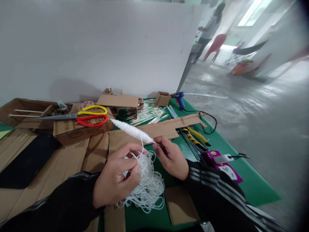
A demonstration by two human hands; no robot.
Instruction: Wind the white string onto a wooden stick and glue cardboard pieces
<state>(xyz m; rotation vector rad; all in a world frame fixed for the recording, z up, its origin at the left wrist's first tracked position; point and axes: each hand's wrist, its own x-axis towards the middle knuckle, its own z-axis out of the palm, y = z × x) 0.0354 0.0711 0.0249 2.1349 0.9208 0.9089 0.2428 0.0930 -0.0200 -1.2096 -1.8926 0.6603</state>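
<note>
My left hand (pixel 117 175) is closed, pinching a strand of white string (pixel 147 185) that lies in a loose tangle on the green table (pixel 243 180) below both hands. My right hand (pixel 171 158) is closed on the near end of a stick wrapped in white string (pixel 131 130), which points up and to the left. A single strand runs from the wrapped stick down to the tangle. Both arms wear black sleeves, the right one with white stripes.
Scissors with yellow and red handles (pixel 89 116) lie on a cardboard box. Flattened cardboard (pixel 55 167) covers the left. A blue glue gun (pixel 180 100), yellow-black pliers (pixel 195 135) and a purple tool (pixel 222 164) lie on the right. A person (pixel 211 25) stands far back.
</note>
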